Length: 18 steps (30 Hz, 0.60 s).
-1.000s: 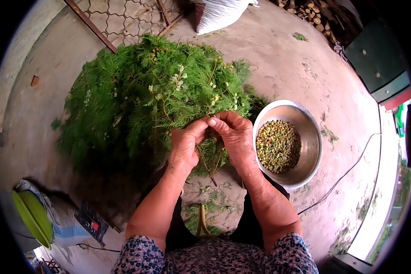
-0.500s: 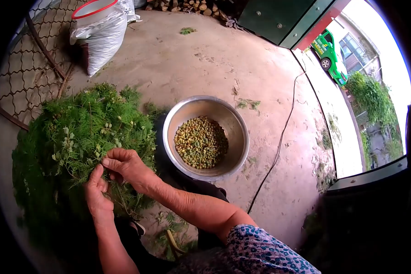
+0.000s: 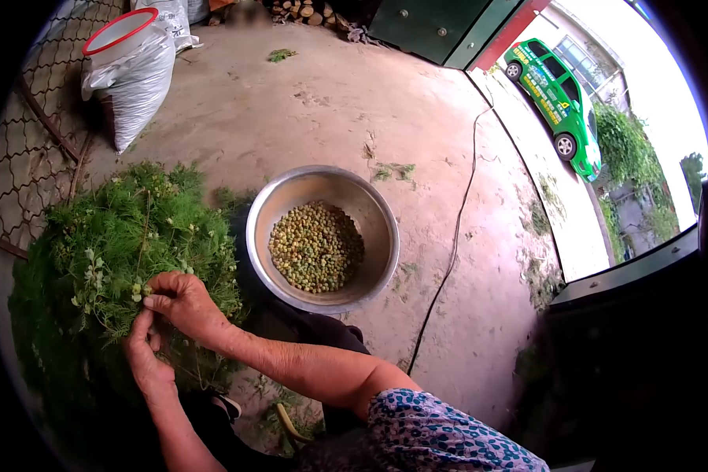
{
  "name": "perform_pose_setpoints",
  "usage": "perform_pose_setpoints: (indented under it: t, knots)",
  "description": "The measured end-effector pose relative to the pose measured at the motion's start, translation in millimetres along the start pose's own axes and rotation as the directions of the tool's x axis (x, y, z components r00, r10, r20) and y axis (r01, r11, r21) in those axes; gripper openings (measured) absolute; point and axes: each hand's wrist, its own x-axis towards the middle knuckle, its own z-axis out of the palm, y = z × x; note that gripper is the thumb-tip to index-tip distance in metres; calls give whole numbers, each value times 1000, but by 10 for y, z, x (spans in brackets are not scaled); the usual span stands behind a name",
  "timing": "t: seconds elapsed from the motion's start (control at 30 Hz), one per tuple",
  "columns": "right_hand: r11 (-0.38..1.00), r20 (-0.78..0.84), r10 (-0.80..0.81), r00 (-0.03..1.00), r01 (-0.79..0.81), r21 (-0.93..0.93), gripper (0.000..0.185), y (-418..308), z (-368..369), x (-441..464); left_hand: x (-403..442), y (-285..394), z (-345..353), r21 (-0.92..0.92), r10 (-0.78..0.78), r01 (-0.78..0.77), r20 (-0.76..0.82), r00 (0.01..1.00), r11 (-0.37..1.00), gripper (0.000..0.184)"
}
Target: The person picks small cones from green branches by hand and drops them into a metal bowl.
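A heap of feathery green branches (image 3: 157, 236) lies at the left, with clusters of pale green cones (image 3: 94, 271) among the leaves. At its near side my left hand (image 3: 149, 358) is closed, thumb and fingers pinching a leafy sprig (image 3: 118, 311). Against its fingertips, my right hand (image 3: 187, 305) is closed in a pinch at small pale green cones (image 3: 140, 293) on that sprig; the exact grip is partly hidden by the fingers. To the right of the heap stands a metal basin (image 3: 381, 236), partly filled with small round yellow-green pieces (image 3: 316, 246).
A white sack (image 3: 138, 86) with a red-rimmed tub (image 3: 122, 33) on top stands at the back left. Stacked firewood (image 3: 315, 12) lies behind. A black cable (image 3: 456, 236) crosses the concrete floor (image 3: 307, 118). Outside the doorway is a green car (image 3: 554, 98).
The view has swung right, so the basin and heap appear farther left and more of the car shows. Both hands stay together at the sprig; pale cones now show at my right fingertips.
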Motion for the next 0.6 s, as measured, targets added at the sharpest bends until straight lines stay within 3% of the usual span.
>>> perform_pose_setpoints:
  t: [0.07, 0.17, 0.33, 0.37, 0.6]
  knots:
    - [1000, -73, -22, 997, 22, -2, 5, 14, 14, 11, -43, 54, -2, 124, 13, -8, -42, 999, 992, 15]
    - [992, -87, -111, 990, 106, -65, 6, 99, 10, 44, -57, 36, 131, 101, 15, -3, -114, 993, 995, 15]
    - [1000, -34, -11, 999, 12, 10, 10, -1, -32, 36, -11, 10, 108, 92, 49, -36, -147, 988, 995, 17]
    - [998, -26, 16, 1000, -15, 55, 12, 9, -35, 37, -5, -4, 20, 122, 34, -24, -77, 996, 992, 14]
    - [976, -26, 112, 993, -105, 191, 8, 2, -42, 13, -179, 111, 183, 101, 54, -50, -43, 998, 994, 19]
